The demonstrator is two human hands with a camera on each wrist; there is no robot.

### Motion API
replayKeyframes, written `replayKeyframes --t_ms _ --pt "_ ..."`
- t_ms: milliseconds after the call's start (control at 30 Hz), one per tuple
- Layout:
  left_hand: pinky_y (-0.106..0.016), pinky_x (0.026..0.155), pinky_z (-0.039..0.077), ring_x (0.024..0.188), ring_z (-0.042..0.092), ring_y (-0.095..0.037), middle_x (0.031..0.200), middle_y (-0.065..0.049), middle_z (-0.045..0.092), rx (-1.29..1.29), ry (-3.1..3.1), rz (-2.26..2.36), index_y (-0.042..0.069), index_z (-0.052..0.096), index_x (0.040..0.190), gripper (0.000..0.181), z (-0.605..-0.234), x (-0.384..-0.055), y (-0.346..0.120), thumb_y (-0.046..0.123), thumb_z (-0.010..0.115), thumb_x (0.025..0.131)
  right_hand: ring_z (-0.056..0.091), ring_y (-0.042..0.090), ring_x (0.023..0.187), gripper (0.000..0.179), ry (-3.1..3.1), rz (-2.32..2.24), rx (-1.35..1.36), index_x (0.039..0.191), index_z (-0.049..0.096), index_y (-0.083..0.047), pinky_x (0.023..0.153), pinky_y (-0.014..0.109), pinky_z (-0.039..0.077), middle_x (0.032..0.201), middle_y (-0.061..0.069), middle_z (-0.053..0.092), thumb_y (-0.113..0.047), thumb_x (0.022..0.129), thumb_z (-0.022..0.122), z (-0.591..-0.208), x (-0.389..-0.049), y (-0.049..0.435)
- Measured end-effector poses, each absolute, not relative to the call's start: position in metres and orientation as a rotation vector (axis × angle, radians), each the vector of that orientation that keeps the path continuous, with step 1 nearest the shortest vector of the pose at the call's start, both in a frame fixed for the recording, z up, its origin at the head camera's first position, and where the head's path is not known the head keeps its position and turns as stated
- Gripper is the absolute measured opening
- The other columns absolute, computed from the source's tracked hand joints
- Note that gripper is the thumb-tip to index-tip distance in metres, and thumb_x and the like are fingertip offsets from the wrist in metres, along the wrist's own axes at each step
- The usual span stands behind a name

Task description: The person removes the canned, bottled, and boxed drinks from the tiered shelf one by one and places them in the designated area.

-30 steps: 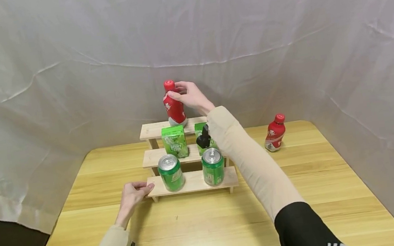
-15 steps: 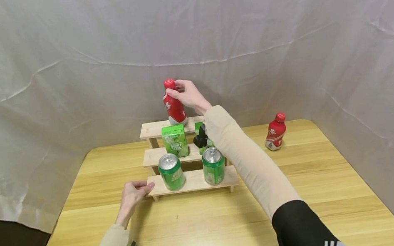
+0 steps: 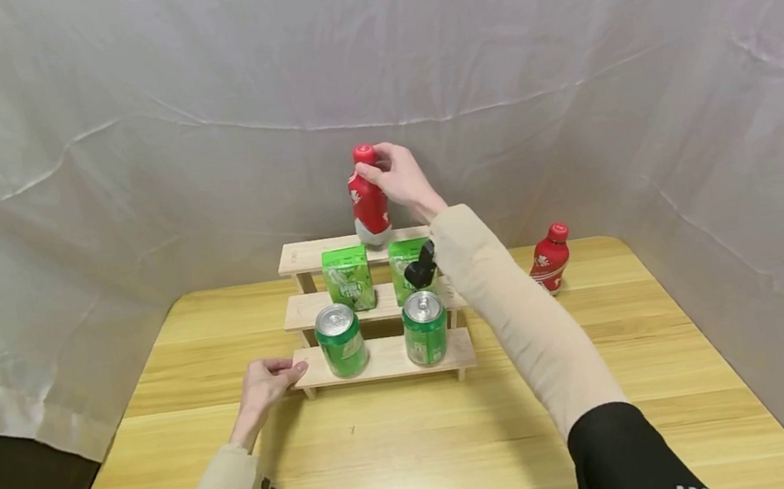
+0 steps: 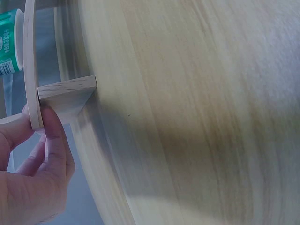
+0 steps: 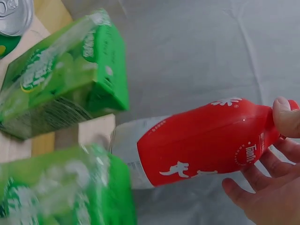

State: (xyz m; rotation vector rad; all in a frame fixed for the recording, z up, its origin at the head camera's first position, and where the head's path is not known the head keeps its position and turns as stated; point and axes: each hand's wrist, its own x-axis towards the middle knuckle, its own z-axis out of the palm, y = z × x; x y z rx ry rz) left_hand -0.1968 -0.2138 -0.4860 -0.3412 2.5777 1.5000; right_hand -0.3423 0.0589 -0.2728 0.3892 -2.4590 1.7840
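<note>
My right hand [image 3: 403,176] grips a red bottle [image 3: 369,207] near its neck, thumb on one side and fingers on the other. The bottle stands upright over the top board of a three-step wooden shelf [image 3: 303,257]; whether its white base touches the wood I cannot tell. In the right wrist view the bottle [image 5: 201,143] has white figures on its red sleeve. My left hand [image 3: 264,388] pinches the left end of the lowest board, as the left wrist view shows with the thumb and fingers [image 4: 54,140] on either face of the board.
Two green drink cartons [image 3: 348,280] stand on the middle step, the right one partly hidden by a black wrist piece [image 3: 420,265]. Two green cans [image 3: 340,342] stand on the lowest step. Another red bottle [image 3: 550,258] is on the table at right. A grey curtain [image 3: 364,48] hangs behind.
Over the last half second, my right hand has moved the red bottle a little to the right along the top step. My left hand stays on the lowest board.
</note>
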Motion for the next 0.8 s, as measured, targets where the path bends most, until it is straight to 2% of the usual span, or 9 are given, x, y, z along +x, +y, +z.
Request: replayKeyframes --t_ms 333,800 --pt "-0.04 0.086 0.06 0.093 0.07 -0.027 0.116 -0.032 0.068 -0.341 2.582 1.491 -0.014 0.062 0.122 0.05 -0.485 -0.197 -0.212 0.025 0.073 0.092 0.057 0.034 0.129 0.045 -2.33 1.789 0.27 0.137 0.052 0.002 0.112 0.043 0.047 0.14 0.022 0.058 -0.015 0.098 0.065 -0.268 -0.331 0.115" --pt "-0.042 0.088 0.061 0.095 0.071 -0.029 0.118 -0.033 0.068 -0.331 2.58 1.508 -0.014 0.062 0.122 0.05 -0.486 -0.194 -0.211 0.024 0.074 0.092 0.055 0.034 0.131 0.048 -2.302 1.635 0.163 0.137 0.052 0.002 0.116 0.044 0.044 0.14 0.022 0.058 -0.021 0.097 0.067 -0.292 -0.314 0.184"
